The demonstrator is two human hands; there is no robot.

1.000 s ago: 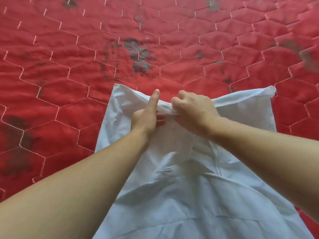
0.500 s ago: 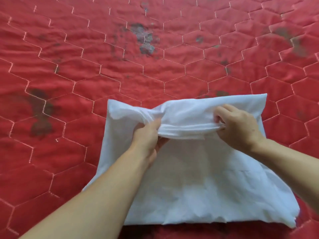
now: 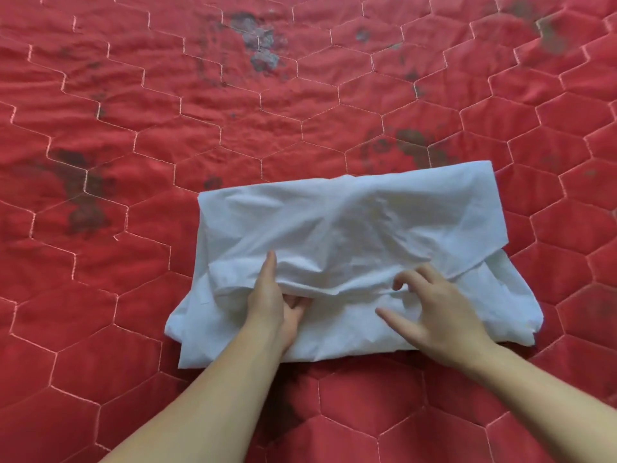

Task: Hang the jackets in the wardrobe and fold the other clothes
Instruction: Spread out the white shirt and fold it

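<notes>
A red quilt (image 3: 173,135) stitched in pale hexagons fills the whole view, and it carries dark blotchy stains, one patch (image 3: 260,41) far beyond the hands and another (image 3: 76,192) off to the left of them. On the quilt lies the white garment (image 3: 350,228), folded over on itself into a wide bundle, its top flap coming down toward the person and ending in a rumpled edge right at the hands. The lower layer spreads out under both wrists and past the right hand to a creased corner. The left hand (image 3: 272,295) pinches that flap's edge: the thumb lies flat on top of the cloth, pointing away, while the fingers tuck beneath the fold, so cloth sits between them. The right hand (image 3: 434,309) is just beside it along the same edge, held wide, thumb stretched toward the left hand, fingers loosely bent with their tips touching the flap's hem, gripping nothing. Both forearms reach in bare from the near edge.
</notes>
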